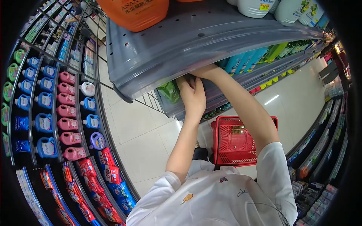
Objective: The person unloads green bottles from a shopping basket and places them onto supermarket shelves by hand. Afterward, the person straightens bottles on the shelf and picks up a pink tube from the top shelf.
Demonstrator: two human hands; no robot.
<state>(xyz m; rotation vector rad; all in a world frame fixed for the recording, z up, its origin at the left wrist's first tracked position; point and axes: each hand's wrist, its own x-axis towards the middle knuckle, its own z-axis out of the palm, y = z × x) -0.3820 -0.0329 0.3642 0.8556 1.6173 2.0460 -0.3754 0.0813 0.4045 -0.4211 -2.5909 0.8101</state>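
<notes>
Both forearms reach forward beneath the grey upper shelf (169,56). My left hand (193,93) is at its front edge with the fingers bent inward, their tips hidden, so what they close on is out of sight. Just left of these fingers stands a green package (169,91) on the lower shelf. Crossing above the left one, my right hand (205,71) shows only its wrist side; the shelf lip covers its fingers. To its right, blue bottles (245,61) stand in a row, followed by green bottles (275,52).
A red shopping basket (245,150) with small golden-capped items sits on the tiled floor (139,162). Orange (134,13) and white bottles (254,7) stand on the upper shelf. Detergent jugs (68,109) fill the left racks. Another person (330,71) is at the far right.
</notes>
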